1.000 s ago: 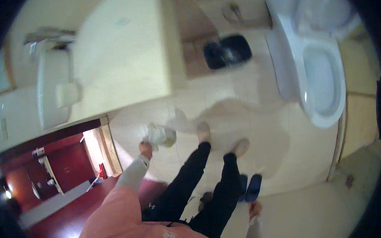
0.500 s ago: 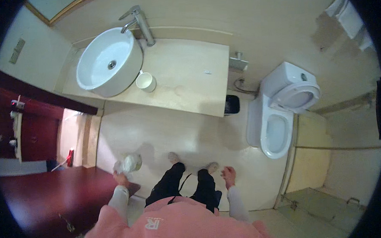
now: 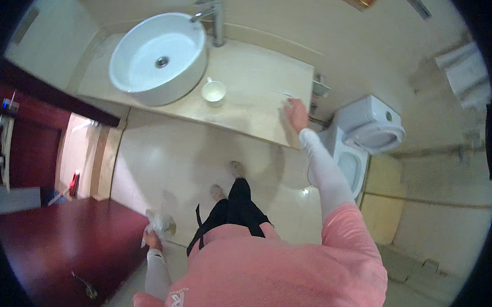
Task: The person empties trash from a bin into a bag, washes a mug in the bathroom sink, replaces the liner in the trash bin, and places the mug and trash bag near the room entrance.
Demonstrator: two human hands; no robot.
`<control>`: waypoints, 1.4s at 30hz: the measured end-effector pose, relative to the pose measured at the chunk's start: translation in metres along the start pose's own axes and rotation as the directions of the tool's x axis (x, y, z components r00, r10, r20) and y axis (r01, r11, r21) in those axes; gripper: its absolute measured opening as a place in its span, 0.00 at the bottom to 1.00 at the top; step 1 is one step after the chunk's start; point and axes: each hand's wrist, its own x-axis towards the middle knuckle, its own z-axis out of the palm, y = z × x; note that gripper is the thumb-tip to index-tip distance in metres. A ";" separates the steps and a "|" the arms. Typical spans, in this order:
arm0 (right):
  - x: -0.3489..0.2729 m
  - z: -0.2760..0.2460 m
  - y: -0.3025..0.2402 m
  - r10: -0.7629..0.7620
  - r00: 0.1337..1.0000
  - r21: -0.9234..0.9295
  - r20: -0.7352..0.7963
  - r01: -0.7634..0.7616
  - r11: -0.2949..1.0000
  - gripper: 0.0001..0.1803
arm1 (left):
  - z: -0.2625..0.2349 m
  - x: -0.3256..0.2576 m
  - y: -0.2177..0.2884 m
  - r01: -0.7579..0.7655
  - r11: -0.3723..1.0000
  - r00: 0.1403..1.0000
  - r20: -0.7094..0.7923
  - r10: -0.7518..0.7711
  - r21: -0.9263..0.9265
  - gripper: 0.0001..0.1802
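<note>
My left hand (image 3: 152,240), low at the left, is closed on a whitish see-through plastic bag (image 3: 161,224) that hangs beside the dark red door. My right hand (image 3: 296,116) is stretched over the right end of the cream countertop (image 3: 249,106). Its fingers reach out, a little bent, just short of a small flat white piece (image 3: 288,94) lying there; I cannot make out what kind of thing that piece is. Farther left on the counter stands a white mug (image 3: 214,93), close to the round white basin (image 3: 161,91).
A tall chrome tap (image 3: 218,23) rises behind the basin. Right of the counter stands a white toilet (image 3: 365,115) with its lid raised, partly covered by my right arm. The dark red door (image 3: 69,243) stands at lower left. A towel (image 3: 464,70) hangs at the far right.
My right hand has risen from beside my leg to the counter's right end. My body has turned and stepped nearer the counter. The bag stays in my left hand, lower at my side.
</note>
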 end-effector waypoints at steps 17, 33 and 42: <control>0.023 0.084 0.024 0.049 0.909 -0.204 0.415 0.041 0.978 0.12 | 0.118 -0.096 0.202 -0.027 0.977 0.987 0.148 0.059 -0.209 0.18; -0.073 0.169 -0.281 -0.264 0.486 0.515 0.833 -0.508 0.690 0.09 | 0.214 -0.155 0.289 -0.431 0.901 0.868 0.254 0.426 -0.039 0.14; -0.014 0.127 -0.283 -0.357 0.253 0.435 0.899 -0.427 0.793 0.17 | 0.214 -0.161 0.297 -0.561 0.827 0.814 0.216 0.539 0.048 0.14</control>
